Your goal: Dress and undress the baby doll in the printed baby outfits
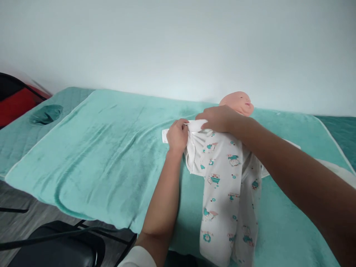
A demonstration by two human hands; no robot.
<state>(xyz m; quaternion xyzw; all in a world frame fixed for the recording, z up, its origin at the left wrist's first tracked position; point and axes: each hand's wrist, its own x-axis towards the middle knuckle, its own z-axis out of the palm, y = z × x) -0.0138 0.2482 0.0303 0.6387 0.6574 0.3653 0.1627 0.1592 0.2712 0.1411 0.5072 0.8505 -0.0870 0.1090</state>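
A baby doll (236, 101) lies on the bed with its head toward the wall; my right arm and the clothing cover most of its body. White baby clothes (222, 178) printed with small animals lie about it, the legs spread toward me. My left hand (177, 136) is closed around a white sleeve, whose end sticks out to its left. Close to the doll's chin, my right hand (217, 118) has its fingers and thumb pinched on the same white sleeve. Whether the doll's arm is inside the sleeve is hidden.
A wrinkled turquoise blanket (111, 148) covers the bed, which stands against a white wall (167, 48). At the left is a round face hole (46, 114), near a red and black item (16, 100). A black chair (63, 246) stands below the front edge.
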